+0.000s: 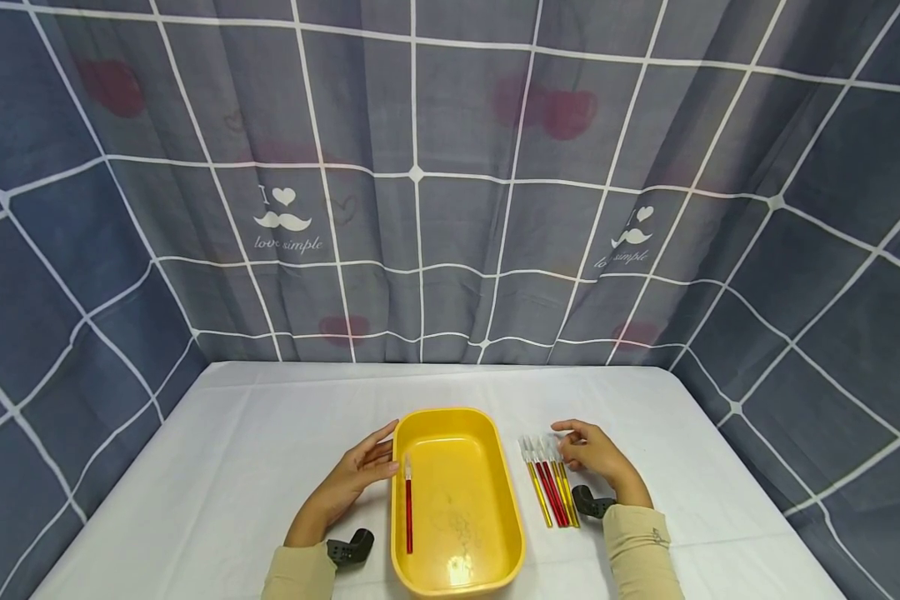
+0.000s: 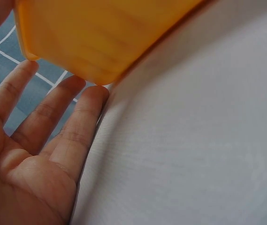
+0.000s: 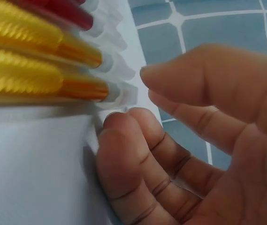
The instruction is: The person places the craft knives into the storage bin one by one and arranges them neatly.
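A yellow plastic tray [image 1: 465, 500] stands on the table, and inside it by the left wall lies a slim red craft knife [image 1: 408, 517] with a clear cap. My left hand [image 1: 356, 479] is at the tray's left side, its outstretched fingertips [image 2: 95, 96] touching the outer wall. Right of the tray, several red and gold craft knives [image 1: 546, 492] lie side by side, their clear caps pointing away from me. My right hand [image 1: 596, 454] hovers at the capped ends, fingers bent loosely. In the right wrist view, the thumb and fingers are apart beside a gold knife's cap [image 3: 124, 93].
A white cloth covers the table [image 1: 270, 433]. Behind it and along both sides hangs a dark grid-patterned curtain [image 1: 457, 225]. Black wrist devices [image 1: 352, 547] sit on both forearms, just beyond the beige sleeves.
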A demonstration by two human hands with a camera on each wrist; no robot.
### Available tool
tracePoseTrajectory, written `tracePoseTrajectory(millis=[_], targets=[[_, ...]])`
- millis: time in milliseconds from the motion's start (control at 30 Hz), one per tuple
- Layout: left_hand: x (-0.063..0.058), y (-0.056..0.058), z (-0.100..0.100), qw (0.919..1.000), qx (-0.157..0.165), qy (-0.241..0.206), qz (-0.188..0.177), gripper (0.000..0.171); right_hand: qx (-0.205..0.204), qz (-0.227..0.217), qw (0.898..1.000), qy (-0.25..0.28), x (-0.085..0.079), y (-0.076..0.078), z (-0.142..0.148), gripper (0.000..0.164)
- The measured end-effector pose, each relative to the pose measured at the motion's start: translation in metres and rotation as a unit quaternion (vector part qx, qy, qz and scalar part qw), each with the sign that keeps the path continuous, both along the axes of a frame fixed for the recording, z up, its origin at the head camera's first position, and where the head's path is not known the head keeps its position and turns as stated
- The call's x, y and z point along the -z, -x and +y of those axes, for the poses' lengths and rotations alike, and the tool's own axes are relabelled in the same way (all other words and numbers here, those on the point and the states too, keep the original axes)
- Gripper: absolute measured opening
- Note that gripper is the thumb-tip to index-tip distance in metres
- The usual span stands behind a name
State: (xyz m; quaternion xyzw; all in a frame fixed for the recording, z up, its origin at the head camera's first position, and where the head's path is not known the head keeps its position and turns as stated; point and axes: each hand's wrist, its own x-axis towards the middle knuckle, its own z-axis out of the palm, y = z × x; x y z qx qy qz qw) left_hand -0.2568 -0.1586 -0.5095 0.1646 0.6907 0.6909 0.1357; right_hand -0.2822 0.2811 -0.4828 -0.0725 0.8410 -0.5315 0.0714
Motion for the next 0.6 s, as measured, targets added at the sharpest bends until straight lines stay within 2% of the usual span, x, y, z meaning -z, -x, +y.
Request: tracePoseTrajectory(millis=[200,467,600], targets=[[0.0012,0.0005,-0.0002,1.0000,0.004,-0.005,-0.002,0.079,0.012,-0.004,1.000,-0.027,0.0014,-0.0002,-0.0013,0.047],[0.0013,0.0008,-0.0006,1.0000,0.002,-0.007,0.000,0.079,0.002,0.000,0.999,-0.032,0.0043,0.0014,-0.0015,0.048],[0.0009,0.0002,-0.0004,1.0000,-0.001,-0.003,-0.001,0.079,0.014,-0.002,0.999,-0.046,0.0052,0.0025,-0.0038,0.048]])
